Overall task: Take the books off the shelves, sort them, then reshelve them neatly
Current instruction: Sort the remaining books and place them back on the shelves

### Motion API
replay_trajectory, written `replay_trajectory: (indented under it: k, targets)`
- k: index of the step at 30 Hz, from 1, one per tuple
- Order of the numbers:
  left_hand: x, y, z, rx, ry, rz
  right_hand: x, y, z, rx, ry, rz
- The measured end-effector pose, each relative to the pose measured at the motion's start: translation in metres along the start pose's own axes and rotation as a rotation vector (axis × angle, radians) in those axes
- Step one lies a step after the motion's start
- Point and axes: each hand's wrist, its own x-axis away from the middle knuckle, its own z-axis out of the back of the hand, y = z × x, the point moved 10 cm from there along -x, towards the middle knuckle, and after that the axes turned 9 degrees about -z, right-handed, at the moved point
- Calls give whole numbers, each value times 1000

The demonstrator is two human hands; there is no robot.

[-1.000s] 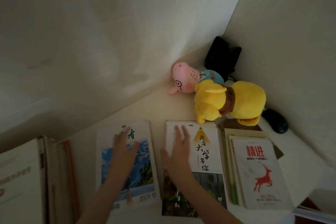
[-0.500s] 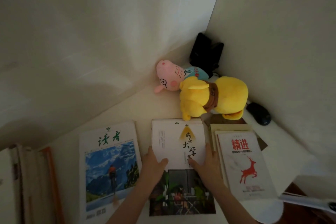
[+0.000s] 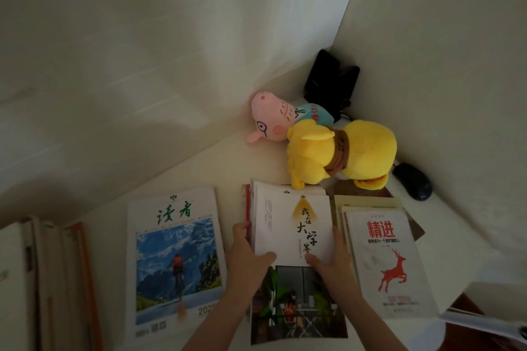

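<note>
Three piles of books lie flat on a white surface. The middle pile (image 3: 291, 216) has a white cover with a yellow lamp and a photo below. My left hand (image 3: 245, 256) grips its left edge, thumb on the cover. My right hand (image 3: 332, 262) grips the right edge, thumb on top too. The pile's far end is tilted up, with its page edges showing. To the left lies a magazine (image 3: 174, 253) with a mountain picture. On the right sits a pile topped by a white book with a red deer (image 3: 385, 262).
A pink pig plush (image 3: 271, 120) and a yellow plush (image 3: 342, 151) sit in the corner behind the piles, with a black box (image 3: 330, 80) and a black mouse (image 3: 413, 184). Upright books (image 3: 48, 279) stand at the left. Walls close in behind and to the right.
My left hand left the magazine and both hands closed on the sides of the middle pile. The pile's far end has since risen off the surface.
</note>
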Motion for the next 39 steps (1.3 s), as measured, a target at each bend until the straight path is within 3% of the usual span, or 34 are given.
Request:
replay_trajectory:
  k: [6,11,18,25,29,34,39]
  targets:
    - [-1,7,-14,-17,34,-10,-6,7,3,-110,-35,29]
    - [13,18,-19,233,-14,-69,-7,4,7,-180,-84,88]
    - [42,49,12,420,-148,-155,12,-25,18,-329,-329,213]
    - [21,86,46,297,-80,-341,32,-71,58,-410,-93,320]
    - [17,64,40,240,-98,-290,40,-61,48,-352,-127,296]
    - [23,79,42,281,-51,-426,45,-46,34,-365,-256,214]
    - [13,64,40,327,50,-259,39,-49,30,-246,-196,250]
